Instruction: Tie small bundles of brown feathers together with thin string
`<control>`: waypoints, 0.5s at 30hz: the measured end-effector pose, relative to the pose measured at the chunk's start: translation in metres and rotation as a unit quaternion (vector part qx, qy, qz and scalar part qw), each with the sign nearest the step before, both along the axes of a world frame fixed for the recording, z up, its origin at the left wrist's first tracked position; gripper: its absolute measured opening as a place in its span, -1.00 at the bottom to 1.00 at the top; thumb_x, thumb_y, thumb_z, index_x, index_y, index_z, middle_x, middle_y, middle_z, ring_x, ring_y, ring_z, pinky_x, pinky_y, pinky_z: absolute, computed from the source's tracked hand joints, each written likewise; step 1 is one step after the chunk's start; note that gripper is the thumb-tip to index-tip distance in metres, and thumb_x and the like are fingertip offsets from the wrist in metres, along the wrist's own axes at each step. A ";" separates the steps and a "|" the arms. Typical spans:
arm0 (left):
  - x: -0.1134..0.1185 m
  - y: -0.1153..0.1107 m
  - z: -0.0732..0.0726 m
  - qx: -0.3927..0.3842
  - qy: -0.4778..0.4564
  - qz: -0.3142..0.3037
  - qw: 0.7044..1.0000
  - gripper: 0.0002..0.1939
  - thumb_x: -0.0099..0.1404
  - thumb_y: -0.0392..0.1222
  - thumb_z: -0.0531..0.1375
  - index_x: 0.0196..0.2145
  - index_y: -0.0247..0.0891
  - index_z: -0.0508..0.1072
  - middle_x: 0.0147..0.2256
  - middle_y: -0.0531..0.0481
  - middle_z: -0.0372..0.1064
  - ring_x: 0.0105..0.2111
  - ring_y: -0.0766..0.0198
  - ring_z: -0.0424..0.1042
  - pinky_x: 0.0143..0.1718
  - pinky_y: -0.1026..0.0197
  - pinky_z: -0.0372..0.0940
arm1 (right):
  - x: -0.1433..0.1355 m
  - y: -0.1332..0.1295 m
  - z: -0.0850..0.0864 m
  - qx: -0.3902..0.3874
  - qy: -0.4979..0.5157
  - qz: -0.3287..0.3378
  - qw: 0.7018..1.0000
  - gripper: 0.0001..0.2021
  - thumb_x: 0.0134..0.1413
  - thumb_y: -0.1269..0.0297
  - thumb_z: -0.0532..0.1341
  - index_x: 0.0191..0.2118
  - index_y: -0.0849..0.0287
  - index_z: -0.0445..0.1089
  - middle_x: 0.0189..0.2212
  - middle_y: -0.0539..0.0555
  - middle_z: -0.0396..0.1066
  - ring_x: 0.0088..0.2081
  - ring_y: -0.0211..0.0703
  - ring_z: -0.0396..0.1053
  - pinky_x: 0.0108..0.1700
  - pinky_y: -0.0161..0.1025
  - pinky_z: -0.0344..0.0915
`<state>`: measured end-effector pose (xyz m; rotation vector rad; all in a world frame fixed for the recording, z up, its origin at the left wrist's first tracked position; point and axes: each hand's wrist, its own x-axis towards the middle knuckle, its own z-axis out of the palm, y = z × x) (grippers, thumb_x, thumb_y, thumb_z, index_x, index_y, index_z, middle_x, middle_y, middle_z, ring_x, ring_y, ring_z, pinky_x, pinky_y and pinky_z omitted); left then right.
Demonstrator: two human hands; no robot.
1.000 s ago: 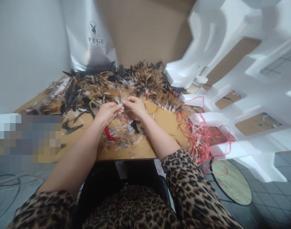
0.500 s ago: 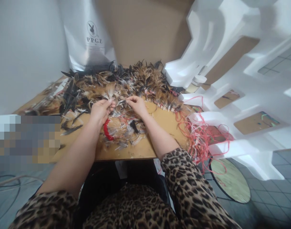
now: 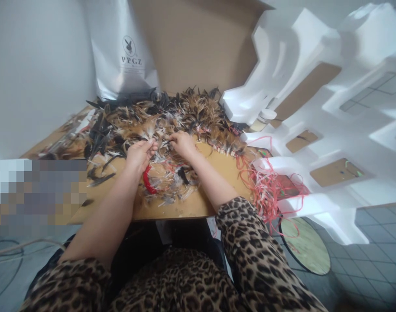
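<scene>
My left hand (image 3: 140, 155) is closed, thumb against fingers, and pinches a small bunch of feathers (image 3: 148, 129) that fans upward, tan and brown. To its right, my right hand (image 3: 182, 144) has its fingers bent together at the near edge of the brown and black feather pile (image 3: 136, 113). Whatever its fingertips grip is too small to make out. Below both hands lie scattered pale feather scraps (image 3: 168, 190) and a curved red strip (image 3: 148, 180) on the yellowish tabletop (image 3: 175, 210).
A row of bundled brown feathers (image 3: 228, 141) lies at the right. Pink and white strings (image 3: 266, 190) spill over the table's right edge beside white foam packing (image 3: 292, 206). A jar with a white lid (image 3: 267, 115) and a silvery bag (image 3: 116, 56) stand behind.
The camera view has shifted slightly. My right hand has come a little nearer my left, its fingertips lower into the feathers. My left hand keeps its pinch on the feathers.
</scene>
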<state>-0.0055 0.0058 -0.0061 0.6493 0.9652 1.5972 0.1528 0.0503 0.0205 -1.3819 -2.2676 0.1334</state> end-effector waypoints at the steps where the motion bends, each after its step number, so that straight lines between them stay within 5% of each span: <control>1: 0.000 0.000 0.000 -0.002 0.000 -0.001 1.000 -0.90 0.01 -0.30 0.28 -0.52 -0.39 0.42 -0.54 -0.02 0.42 -0.60 0.51 0.34 -0.60 0.49 0.19 | -0.003 -0.001 -0.001 0.005 -0.012 -0.002 1.000 -0.72 0.02 0.35 0.11 -0.14 0.02 0.41 -0.17 0.08 0.35 -0.08 -0.06 0.23 -0.04 -0.10 0.15; 5: -0.002 0.001 -0.001 -0.012 -0.001 0.000 1.000 -0.89 0.01 -0.30 0.28 -0.50 -0.39 0.43 -0.53 -0.02 0.42 -0.59 0.50 0.35 -0.58 0.49 0.20 | -0.013 -0.005 -0.008 0.017 -0.062 0.002 0.998 -0.68 0.04 0.33 0.10 -0.06 0.00 0.36 -0.08 0.12 0.27 0.00 0.03 0.11 -0.03 -0.02 0.09; 9: -0.003 0.002 -0.002 -0.016 -0.010 0.001 1.000 -0.88 0.00 -0.30 0.29 -0.51 -0.40 0.42 -0.53 -0.02 0.42 -0.58 0.50 0.35 -0.59 0.49 0.20 | -0.008 -0.008 -0.012 0.020 -0.091 0.010 0.996 -0.78 0.09 0.33 0.05 -0.25 0.09 0.44 -0.12 0.16 0.28 0.00 0.02 0.07 -0.02 -0.02 0.02; 15: -0.003 0.001 -0.004 -0.009 -0.007 -0.031 0.999 -0.86 -0.01 -0.29 0.31 -0.49 -0.41 0.43 -0.49 -0.07 0.44 -0.54 0.46 0.40 -0.58 0.48 0.22 | 0.015 -0.011 -0.004 0.069 0.003 0.030 0.997 -0.80 0.08 0.32 0.08 -0.24 0.08 0.43 -0.11 0.10 0.28 -0.03 -0.06 0.10 -0.03 -0.11 0.01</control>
